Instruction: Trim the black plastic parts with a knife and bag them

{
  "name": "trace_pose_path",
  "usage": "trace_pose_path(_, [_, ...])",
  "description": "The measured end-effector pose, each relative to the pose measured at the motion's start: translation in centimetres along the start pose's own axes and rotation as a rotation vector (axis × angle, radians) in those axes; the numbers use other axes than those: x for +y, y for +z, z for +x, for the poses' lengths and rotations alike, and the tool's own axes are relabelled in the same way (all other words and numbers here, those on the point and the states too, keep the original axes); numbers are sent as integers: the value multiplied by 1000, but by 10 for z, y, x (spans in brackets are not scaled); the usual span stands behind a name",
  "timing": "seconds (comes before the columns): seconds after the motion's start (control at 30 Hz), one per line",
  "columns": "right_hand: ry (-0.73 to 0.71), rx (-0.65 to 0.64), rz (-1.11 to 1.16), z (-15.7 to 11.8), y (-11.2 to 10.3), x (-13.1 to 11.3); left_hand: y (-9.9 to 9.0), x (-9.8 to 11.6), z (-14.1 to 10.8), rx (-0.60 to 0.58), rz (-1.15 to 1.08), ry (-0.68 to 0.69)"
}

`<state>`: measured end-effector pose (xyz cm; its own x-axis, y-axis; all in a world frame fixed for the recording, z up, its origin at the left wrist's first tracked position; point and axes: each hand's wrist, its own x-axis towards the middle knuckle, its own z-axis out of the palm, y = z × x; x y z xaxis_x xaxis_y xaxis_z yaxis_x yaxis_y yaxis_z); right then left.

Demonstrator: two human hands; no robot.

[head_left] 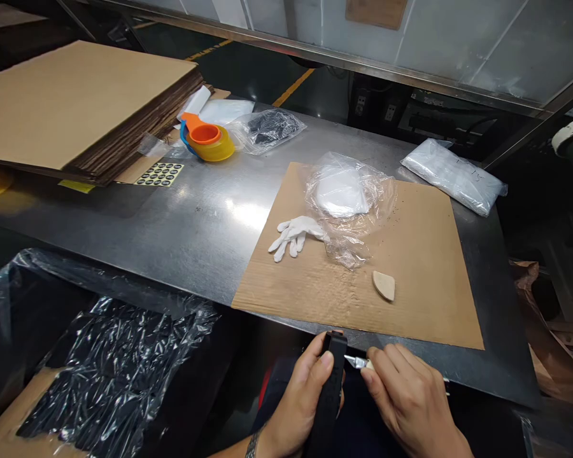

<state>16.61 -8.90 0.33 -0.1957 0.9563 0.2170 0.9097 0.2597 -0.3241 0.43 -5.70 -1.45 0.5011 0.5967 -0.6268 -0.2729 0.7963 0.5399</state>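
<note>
My left hand is wrapped round a long black part at the table's front edge, its thumb pressed on the near face. In my right hand is a craft knife, pinched between thumb and fingers, its pointed blade directed left at the side of the black part. Whether the tip touches the part is hard to tell. Beyond the hands a cardboard sheet lies on the metal table. On it rest a beige wedge-shaped piece, a white glove and a clear plastic bag with white sheets.
A tall cardboard stack stands at the back left, beside a tape roll with an orange core and a round-sticker sheet. A wrapped package lies back right. Black items in plastic fill a box at the front left.
</note>
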Motion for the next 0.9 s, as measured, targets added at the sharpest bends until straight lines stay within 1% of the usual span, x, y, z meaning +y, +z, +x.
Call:
trace_pose_path(0.2, [10, 14, -24, 1, 0, 0, -3, -1, 2, -48, 6, 10])
trace_pose_path(0.5, [16, -1, -5, 0, 1, 2, -2, 0, 1, -47, 22, 11])
trace_pose_path(0.63, [99, 52, -18, 0, 4, 6, 0, 1, 1, -31, 29, -7])
trace_pose_path(0.73, [157, 44, 72, -1, 5, 9, 0, 1, 2, -6, 13, -6])
trace_pose_path(0.8, [201, -15, 190, -1, 4, 8, 0, 1, 3, 9, 3, 4])
trace_pose_path(0.9, [291, -123, 435, 0, 4, 4, -1, 0, 4, -5, -13, 8])
